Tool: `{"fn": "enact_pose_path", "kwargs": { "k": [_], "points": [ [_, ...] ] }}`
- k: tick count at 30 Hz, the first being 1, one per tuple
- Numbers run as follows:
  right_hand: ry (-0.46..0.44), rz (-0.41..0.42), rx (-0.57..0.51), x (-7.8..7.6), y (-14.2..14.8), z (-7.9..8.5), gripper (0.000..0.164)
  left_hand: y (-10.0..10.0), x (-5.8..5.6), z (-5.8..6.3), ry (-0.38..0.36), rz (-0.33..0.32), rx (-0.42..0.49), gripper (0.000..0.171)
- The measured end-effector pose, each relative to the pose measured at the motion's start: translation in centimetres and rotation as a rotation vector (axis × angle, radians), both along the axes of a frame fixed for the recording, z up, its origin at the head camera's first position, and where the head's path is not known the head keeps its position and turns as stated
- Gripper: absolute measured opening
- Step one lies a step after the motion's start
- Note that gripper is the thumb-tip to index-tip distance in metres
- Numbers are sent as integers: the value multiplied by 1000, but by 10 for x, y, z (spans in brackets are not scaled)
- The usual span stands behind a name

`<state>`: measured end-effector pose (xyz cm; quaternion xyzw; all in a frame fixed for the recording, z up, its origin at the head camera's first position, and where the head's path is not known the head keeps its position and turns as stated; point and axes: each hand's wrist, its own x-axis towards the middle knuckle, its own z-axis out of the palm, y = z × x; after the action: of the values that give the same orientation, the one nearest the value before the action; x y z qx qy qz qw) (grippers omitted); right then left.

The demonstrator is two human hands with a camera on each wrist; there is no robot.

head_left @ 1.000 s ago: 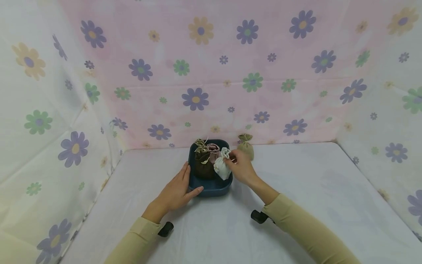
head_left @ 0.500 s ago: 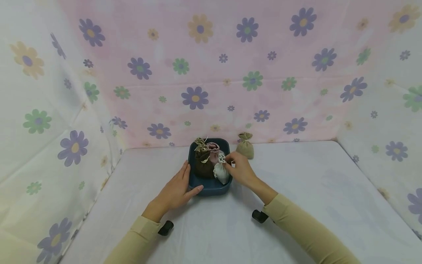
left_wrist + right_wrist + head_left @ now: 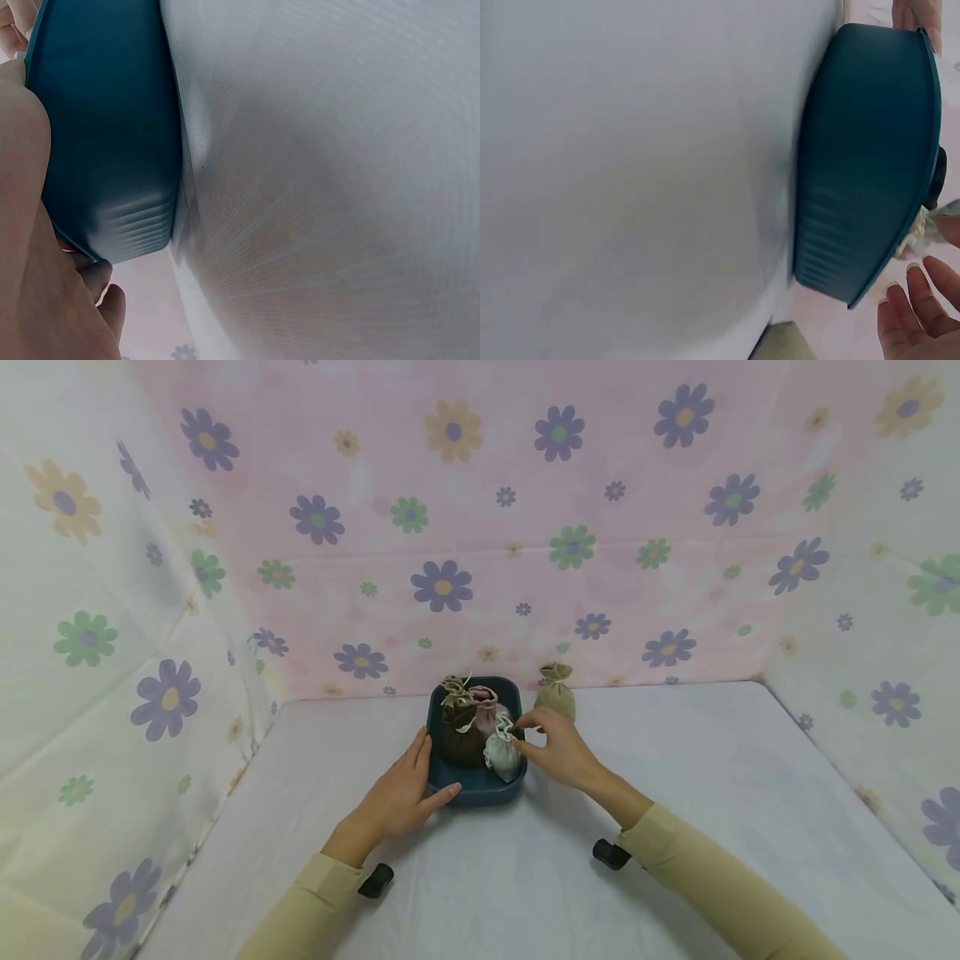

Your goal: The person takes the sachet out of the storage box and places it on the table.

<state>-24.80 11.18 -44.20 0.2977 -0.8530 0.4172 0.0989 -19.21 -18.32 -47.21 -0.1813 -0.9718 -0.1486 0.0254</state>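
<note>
A dark blue rectangular tub (image 3: 487, 797) stands on the white-covered table. Inside it are a brown drawstring pouch (image 3: 462, 745), a pink one (image 3: 486, 717) behind, and a white pouch (image 3: 502, 758) at the right. My left hand (image 3: 397, 795) rests against the tub's left side, fingers straight and thumb on the front rim; the left wrist view shows it at the tub's wall (image 3: 112, 135). My right hand (image 3: 562, 747) is at the tub's right rim beside the white pouch, thumb and fingers parted. In the right wrist view its fingers (image 3: 922, 300) are spread.
A tan drawstring pouch (image 3: 556, 700) stands on the table behind my right hand, outside the tub. Flower-printed cloth (image 3: 480, 527) walls the table at the back and both sides. A black wrist device (image 3: 611, 854) hangs below each forearm.
The white pouch has gone down into the tub and my right hand has let go of it, fingers parting and drawing slightly right. My left hand has stayed in place.
</note>
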Motion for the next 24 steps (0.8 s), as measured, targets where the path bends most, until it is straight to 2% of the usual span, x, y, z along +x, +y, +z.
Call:
{"fn": "enact_pose_path", "kwargs": {
  "k": [6, 12, 24],
  "points": [
    [25, -10, 34, 2, 15, 5, 29, -1, -1, -2, 9, 1, 2, 111],
    [4, -27, 77, 3, 30, 11, 33, -1, -1, -2, 6, -1, 12, 112],
    [0, -72, 97, -13, 61, 1, 33, -1, -1, -2, 3, -4, 12, 112]
  ]
}}
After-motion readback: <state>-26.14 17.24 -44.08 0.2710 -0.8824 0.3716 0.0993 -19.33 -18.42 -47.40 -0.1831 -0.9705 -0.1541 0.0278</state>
